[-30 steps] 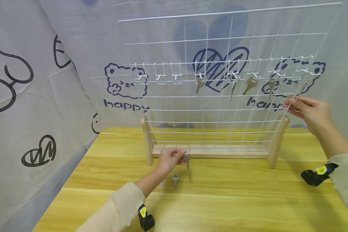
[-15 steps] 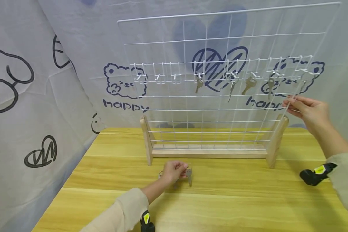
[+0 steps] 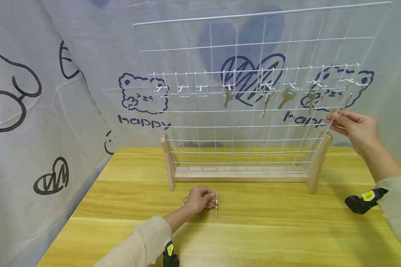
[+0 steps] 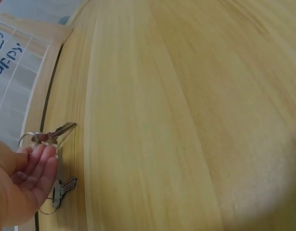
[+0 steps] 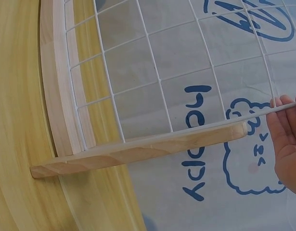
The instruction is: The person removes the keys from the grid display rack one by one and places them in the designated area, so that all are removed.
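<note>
My left hand (image 3: 199,199) pinches the ring of a key (image 3: 217,209) low over the table, in front of the rack. In the left wrist view that key (image 4: 61,131) sticks out past the fingertips. Another key (image 4: 64,189) with a ring lies on the table just beside the hand. The head view shows part of a further key (image 3: 184,201) behind the hand, which hides most of it. On the right, my right hand (image 3: 357,128) holds the side wire of the white grid rack (image 3: 232,127) between thumb and fingers.
Several keys, such as a brass-toned one (image 3: 286,97), hang from white hooks on the grid's right part. Three hooks (image 3: 181,90) at the left carry no key. Wooden feet (image 3: 319,163) hold the grid up on the table (image 3: 270,226). A printed cloth (image 3: 87,111) hangs behind.
My left hand has come down from near the rack's base toward the table, bringing the key along, which now shows edge-on. The right hand stays on the grid.
</note>
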A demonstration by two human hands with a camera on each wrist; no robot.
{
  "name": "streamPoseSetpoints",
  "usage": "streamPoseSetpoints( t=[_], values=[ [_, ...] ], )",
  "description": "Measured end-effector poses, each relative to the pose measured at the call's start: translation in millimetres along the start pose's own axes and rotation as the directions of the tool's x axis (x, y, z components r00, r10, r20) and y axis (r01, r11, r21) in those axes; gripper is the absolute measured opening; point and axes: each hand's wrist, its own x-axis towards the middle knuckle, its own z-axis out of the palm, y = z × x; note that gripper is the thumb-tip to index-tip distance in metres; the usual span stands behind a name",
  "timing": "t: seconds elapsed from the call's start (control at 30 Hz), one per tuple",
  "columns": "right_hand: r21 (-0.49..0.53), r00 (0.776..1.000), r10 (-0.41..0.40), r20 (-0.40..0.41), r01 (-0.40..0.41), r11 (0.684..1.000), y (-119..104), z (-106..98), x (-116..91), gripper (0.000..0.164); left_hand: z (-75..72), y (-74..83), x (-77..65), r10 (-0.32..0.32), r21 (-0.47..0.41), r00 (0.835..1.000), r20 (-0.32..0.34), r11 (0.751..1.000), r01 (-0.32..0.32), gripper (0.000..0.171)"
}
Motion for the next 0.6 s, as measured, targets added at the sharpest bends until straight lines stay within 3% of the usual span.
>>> streamPoseSetpoints(
  t=[0.4,0.5,0.6],
  values=[
    [0.008,1.0,-0.004,0.005,0.004,1.0,0.5,0.0,-1.2,0.011,1.5,1.0,-3.1,0.1,0.218,0.995,0.0,0.971,-0.098,0.012],
    [0.018,1.0,-0.005,0.007,0.005,1.0,1.2,0.3,-1.1,0.012,2.1,1.4,-3.8,0.146,0.311,0.989,-0.006,0.941,-0.137,0.012],
    [0.038,1.0,0.002,0.001,-0.002,0.999,1.4,0.9,-1.2,0.013,3.5,2.0,-4.1,0.219,0.412,0.976,0.001,0.889,-0.2,0.013]
  ],
)
